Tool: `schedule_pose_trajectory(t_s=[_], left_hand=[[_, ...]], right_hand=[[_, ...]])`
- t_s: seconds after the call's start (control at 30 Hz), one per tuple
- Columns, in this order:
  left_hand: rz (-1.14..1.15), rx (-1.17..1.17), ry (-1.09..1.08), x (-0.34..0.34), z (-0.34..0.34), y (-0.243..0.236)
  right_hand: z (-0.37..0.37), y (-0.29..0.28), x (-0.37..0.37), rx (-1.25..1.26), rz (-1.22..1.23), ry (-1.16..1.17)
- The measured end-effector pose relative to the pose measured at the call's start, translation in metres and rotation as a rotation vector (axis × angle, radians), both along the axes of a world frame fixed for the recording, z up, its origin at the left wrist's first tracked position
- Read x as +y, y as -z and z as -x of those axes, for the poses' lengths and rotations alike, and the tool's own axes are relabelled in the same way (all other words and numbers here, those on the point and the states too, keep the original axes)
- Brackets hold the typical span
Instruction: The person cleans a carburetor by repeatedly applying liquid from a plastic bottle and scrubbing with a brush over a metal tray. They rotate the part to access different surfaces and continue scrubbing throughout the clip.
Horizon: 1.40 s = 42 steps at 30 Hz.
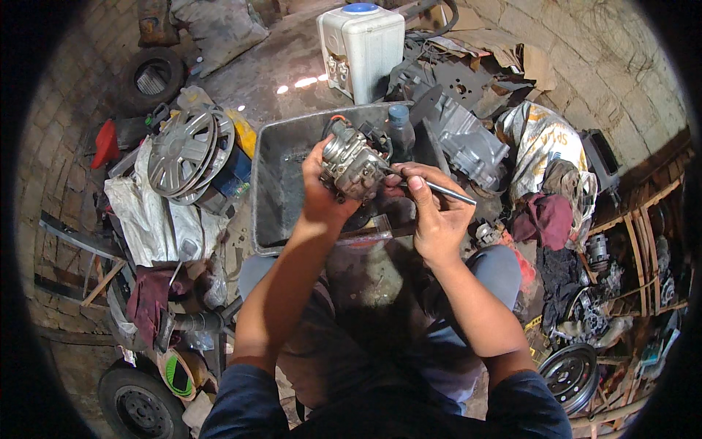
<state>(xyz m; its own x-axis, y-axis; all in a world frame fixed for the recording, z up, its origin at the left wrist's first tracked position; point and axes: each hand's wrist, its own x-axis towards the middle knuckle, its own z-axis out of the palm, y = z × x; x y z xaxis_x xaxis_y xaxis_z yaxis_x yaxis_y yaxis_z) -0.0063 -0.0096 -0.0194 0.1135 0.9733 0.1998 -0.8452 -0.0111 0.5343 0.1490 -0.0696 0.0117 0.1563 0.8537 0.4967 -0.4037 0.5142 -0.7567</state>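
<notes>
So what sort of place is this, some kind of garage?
Most likely a car repair workshop or scrapyard corner. The left hand holds a metal carburettor-like part while the right hand works on it with a thin metal tool; hubcaps, a tyre and engine parts lie around.

Left hand (322,192) grips a metal carburetor (353,162) over a grey tub (281,183); right hand (437,212) holds a thin metal tool (447,192) against it

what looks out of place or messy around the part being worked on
The left hand holds a metal engine part over a grey tub while the right hand holds a thin metal tool. Around them, hubcaps, rags and tyres lie heaped without order; nothing looks freshly spilled.
</notes>
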Motion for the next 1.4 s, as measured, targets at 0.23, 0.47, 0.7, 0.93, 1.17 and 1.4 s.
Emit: schedule_pose_trajectory(t_s=[0.23, 0.47, 0.7, 0.93, 1.17, 1.4], left_hand=[[-0.211, 0.547, -0.262, -0.022, -0.010, -0.015], [0.105, -0.059, 0.074, 0.003, 0.000, -0.003], [-0.136, 0.215, -0.133, -0.004, -0.001, 0.003], [-0.009, -0.055, 0.041, 0.011, 0.013, 0.008], [-0.058, -0.007, 0.045, 0.009, 0.011, 0.007], [-0.047, -0.063, 0.099, 0.003, 0.009, 0.004]], right_hand=[[-0.001, 0.002, 0.003, -0.030, 0.158, 0.015], [0.002, 0.002, 0.004, 0.108, 0.078, 0.025], [0.001, 0.005, 0.005, -0.103, 0.021, 0.077], [-0.004, -0.003, 0.005, 0.000, -0.017, 0.035], [-0.005, 0.007, 0.007, -0.069, 0.010, -0.056], [-0.003, -0.002, 0.007, -0.097, -0.087, -0.013]])
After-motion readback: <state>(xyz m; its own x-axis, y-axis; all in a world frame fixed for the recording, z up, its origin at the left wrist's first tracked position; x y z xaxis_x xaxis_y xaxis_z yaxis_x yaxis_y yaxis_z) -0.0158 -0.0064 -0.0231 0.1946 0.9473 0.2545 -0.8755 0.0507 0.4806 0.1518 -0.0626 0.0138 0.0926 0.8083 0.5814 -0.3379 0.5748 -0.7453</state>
